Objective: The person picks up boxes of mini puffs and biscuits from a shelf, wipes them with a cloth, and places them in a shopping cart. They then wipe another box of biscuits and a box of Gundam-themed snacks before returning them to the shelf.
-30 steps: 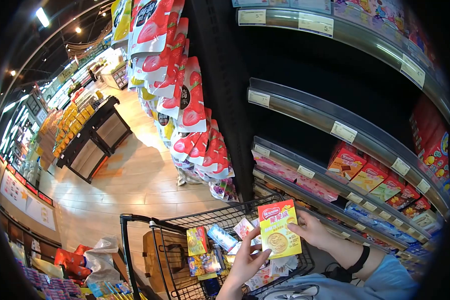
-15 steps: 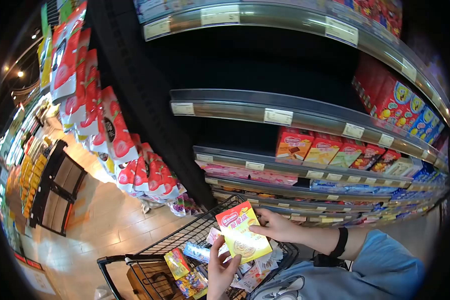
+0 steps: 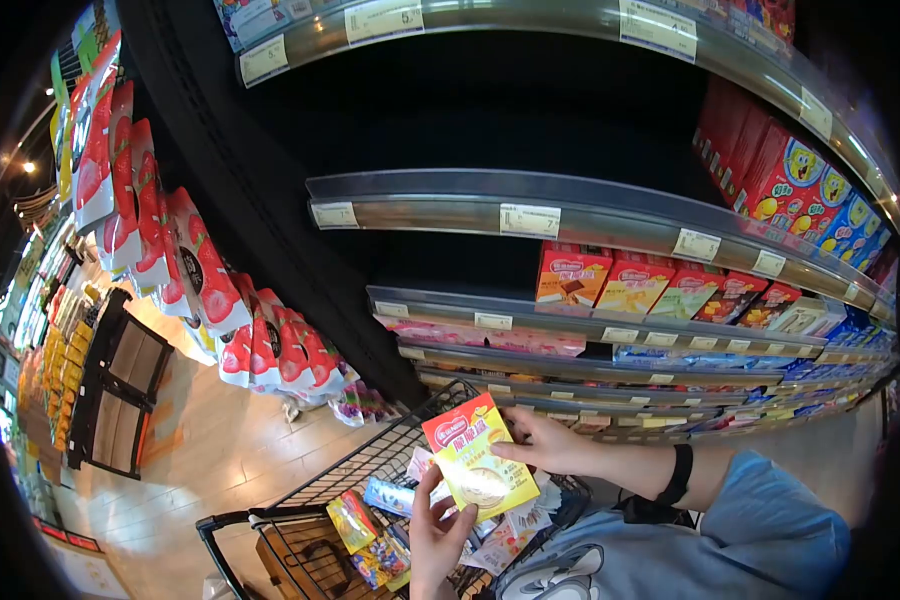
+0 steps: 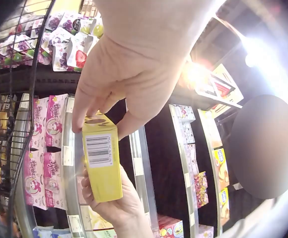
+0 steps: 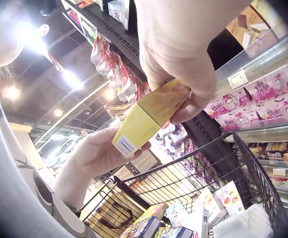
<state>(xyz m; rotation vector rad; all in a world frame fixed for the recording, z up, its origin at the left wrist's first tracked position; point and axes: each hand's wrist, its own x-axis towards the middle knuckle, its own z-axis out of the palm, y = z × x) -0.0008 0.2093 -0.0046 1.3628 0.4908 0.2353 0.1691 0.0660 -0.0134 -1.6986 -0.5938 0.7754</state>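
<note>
Both hands hold a yellow and red snack box (image 3: 480, 455) over the shopping cart, its printed front facing up toward the head camera. My left hand (image 3: 440, 535) pinches the lower left corner, thumb on the front. On the upper right edge, my right hand (image 3: 545, 442) grips with its thumb over the front and fingers behind. The left wrist view shows a barcode on a narrow side of the box (image 4: 102, 168). Below it, the black wire cart (image 3: 360, 450) carries several packages, among them a blue and white pack (image 3: 388, 497) and a yellow box (image 3: 352, 520).
Curved store shelves (image 3: 450, 205) with price tags rise ahead and to the right. Similar snack boxes (image 3: 575, 275) line a lower shelf. Strawberry-printed pouches (image 3: 205, 265) hang at the left, beside a dark display stand (image 3: 125, 385) on the wooden floor.
The head view has turned right toward the shelves, so pouches and display stand shift left. Both hands keep holding the yellow box, now slightly tilted in view.
</note>
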